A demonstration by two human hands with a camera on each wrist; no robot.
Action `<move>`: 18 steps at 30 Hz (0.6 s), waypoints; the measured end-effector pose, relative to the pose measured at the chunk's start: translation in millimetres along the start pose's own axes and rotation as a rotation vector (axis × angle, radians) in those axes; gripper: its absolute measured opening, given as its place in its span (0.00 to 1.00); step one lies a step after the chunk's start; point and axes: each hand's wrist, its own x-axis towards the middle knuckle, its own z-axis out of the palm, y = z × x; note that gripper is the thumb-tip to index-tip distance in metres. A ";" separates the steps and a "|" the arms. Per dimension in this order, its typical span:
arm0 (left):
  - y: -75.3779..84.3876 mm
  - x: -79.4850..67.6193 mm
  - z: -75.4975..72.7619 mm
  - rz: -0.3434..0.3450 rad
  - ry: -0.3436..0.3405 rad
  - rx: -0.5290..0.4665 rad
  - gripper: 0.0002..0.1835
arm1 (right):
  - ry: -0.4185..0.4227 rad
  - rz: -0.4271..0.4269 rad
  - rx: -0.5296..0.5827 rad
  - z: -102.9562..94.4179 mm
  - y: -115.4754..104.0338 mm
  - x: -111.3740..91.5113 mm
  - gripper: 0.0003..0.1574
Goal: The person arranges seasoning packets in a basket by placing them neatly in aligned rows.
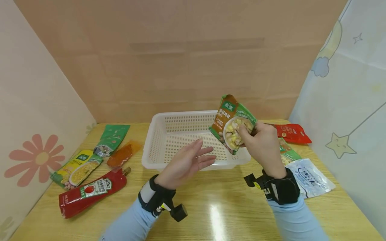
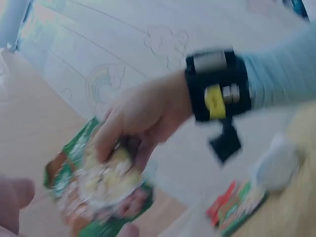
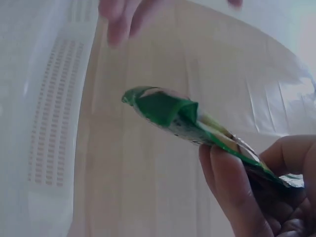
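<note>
My right hand (image 1: 261,147) pinches a green and brown seasoning packet (image 1: 232,125) by its right edge, thumb on the printed front. The packet is tilted and held up over the right part of a white plastic basket (image 1: 155,144). Edge-on in the right wrist view, the packet (image 3: 173,116) has fingers below it and the thumb on the other side. My left hand (image 1: 187,162) holds nothing, its fingers extended over the basket's front rim, a little left of the packet. In the blurred left wrist view the packet (image 2: 106,182) hangs from the right hand (image 2: 148,113).
On the left lie a green pouch (image 1: 112,137), an orange sauce packet (image 1: 123,154), a yellow packet (image 1: 76,169) and a red Heinz ketchup pouch (image 1: 93,192). To the right are a red packet (image 1: 291,133), another green packet (image 1: 287,152) and a white pouch (image 1: 310,177). Walls enclose the table.
</note>
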 end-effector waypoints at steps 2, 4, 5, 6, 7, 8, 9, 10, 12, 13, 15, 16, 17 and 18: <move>-3.6 7.4 8.5 0.002 -0.004 -0.129 0.35 | -0.010 -0.010 0.035 4.3 -5.0 -2.6 0.13; -6.0 13.5 12.7 0.010 -0.011 -0.214 0.30 | -0.026 -0.011 0.051 7.9 -10.7 -6.1 0.13; -7.3 15.7 13.0 0.016 -0.008 -0.247 0.28 | -0.041 -0.007 0.059 9.4 -13.8 -8.2 0.13; -8.3 17.5 12.3 0.025 -0.005 -0.264 0.27 | -0.061 0.002 0.070 10.7 -17.2 -9.9 0.13; -9.2 18.8 10.9 0.033 -0.001 -0.270 0.25 | -0.085 0.011 0.066 11.7 -20.7 -11.3 0.14; -10.1 19.6 9.2 0.038 0.008 -0.276 0.24 | -0.116 0.026 0.063 12.1 -24.3 -12.6 0.15; -11.1 20.3 6.9 0.041 0.021 -0.270 0.24 | -0.151 0.043 0.058 12.1 -28.0 -13.8 0.16; -11.9 20.7 4.6 0.047 0.033 -0.260 0.23 | -0.191 0.062 0.051 11.3 -31.8 -14.8 0.17; -12.7 21.5 0.2 0.062 0.043 -0.234 0.23 | -0.272 0.090 0.047 8.5 -37.6 -16.2 0.20; -12.3 21.5 -1.6 0.069 0.044 -0.224 0.23 | -0.305 0.093 0.049 5.8 -39.6 -16.4 0.21; -10.0 21.1 -4.8 0.082 0.052 -0.213 0.23 | -0.339 0.102 0.114 -1.9 -43.0 -15.8 0.24; -8.2 20.9 -6.3 0.085 0.058 -0.215 0.23 | -0.342 0.102 0.140 -6.6 -44.5 -13.9 0.26; -6.4 20.9 -7.7 0.090 0.064 -0.217 0.22 | -0.339 0.097 0.165 -11.3 -45.6 -11.1 0.28; -4.4 20.6 -8.8 0.094 0.069 -0.219 0.22 | -0.335 0.088 0.193 -16.2 -47.3 -7.1 0.30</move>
